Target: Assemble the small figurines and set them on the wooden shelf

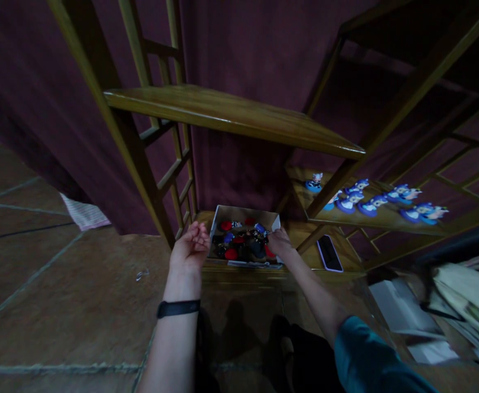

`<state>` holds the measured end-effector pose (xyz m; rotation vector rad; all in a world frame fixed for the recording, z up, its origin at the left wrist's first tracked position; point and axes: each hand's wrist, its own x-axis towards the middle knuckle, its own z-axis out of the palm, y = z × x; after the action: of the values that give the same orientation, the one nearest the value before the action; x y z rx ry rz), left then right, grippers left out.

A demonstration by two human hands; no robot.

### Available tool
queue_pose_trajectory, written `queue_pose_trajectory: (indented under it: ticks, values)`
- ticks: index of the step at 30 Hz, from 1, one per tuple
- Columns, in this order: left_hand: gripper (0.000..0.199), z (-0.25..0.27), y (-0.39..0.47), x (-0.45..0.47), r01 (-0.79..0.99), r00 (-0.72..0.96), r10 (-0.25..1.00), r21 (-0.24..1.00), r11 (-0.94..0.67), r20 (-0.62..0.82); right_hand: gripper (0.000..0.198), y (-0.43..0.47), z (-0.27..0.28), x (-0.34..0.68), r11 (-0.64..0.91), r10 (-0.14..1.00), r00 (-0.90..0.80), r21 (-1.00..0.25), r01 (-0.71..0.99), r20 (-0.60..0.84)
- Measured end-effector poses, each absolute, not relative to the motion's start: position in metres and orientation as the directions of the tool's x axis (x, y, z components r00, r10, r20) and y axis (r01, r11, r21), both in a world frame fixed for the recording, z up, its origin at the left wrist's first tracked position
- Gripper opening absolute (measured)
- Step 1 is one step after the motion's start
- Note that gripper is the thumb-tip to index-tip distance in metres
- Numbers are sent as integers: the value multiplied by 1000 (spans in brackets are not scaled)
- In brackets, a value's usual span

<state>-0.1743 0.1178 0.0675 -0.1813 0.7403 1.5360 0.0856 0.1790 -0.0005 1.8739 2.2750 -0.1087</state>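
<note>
A small open cardboard box [220,217] stands on the low wooden shelf. Several small figurines [231,254] in red, black and blue lie jumbled inside it; their exact shapes are hard to make out in the dim light. My left hand [190,244] is just outside the box's left wall, palm turned up, fingers loosely curled and apart, with nothing in it. Over the right wall of the box reaches my right hand [279,243], close to the figurines at that side. Its fingertips are hidden, so whether it grips anything does not show.
A phone [330,253] lies right of the box on the low shelf. Several blue and purple figurines [351,201] stand on a higher shelf at right. A wooden board [223,109] spans above the box. White boxes [403,308] and a pale bag [466,289] sit at lower right.
</note>
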Motion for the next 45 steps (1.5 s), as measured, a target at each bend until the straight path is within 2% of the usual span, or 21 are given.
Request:
queue_pose_trajectory:
  ticks: [11, 17, 22, 25, 31, 33, 35, 37, 39, 43, 45]
  values:
    - [23, 64, 120, -173, -937, -141, 832, 343, 62, -536, 25, 177, 3, 100, 204, 939, -188, 24, 979, -288]
    - [22, 66, 119, -174, -939, -144, 826, 340, 60, -545, 30, 179, 17, 98, 112, 967, -116, -33, 993, -226]
    - [21, 66, 120, -173, -938, -146, 827, 342, 58, -543, 33, 180, 29, 97, -20, 995, 1, -195, 980, -100]
    - [21, 65, 120, -170, -937, -134, 819, 342, 79, -557, 30, 180, 32, 96, -32, 999, 23, -321, 947, -31]
    - [16, 62, 118, -150, -878, -152, 805, 452, 156, -574, 27, 153, 41, 63, 97, 994, -46, -581, 808, 101]
    - [14, 61, 117, -137, -830, -122, 776, 493, 262, -619, 27, 133, 46, 38, 180, 977, -81, -565, 805, 197]
    - [7, 61, 117, -126, -789, -26, 759, 479, 384, -651, 27, 113, 50, 10, 282, 940, -140, -478, 832, 311]
    - [7, 61, 117, -118, -786, 29, 768, 460, 413, -640, 29, 97, 54, -14, 361, 906, -222, -388, 848, 359]
    - [11, 62, 118, -116, -811, 27, 796, 452, 371, -605, 29, 88, 56, -29, 416, 885, -283, -354, 837, 370]
    - [22, 63, 118, -124, -855, -77, 793, 449, 259, -605, 30, 101, 52, -26, 547, 835, -393, -497, 674, 386]
    - [21, 64, 118, -130, -868, -92, 776, 432, 244, -624, 29, 121, 43, -11, 473, 877, -303, -563, 677, 373]
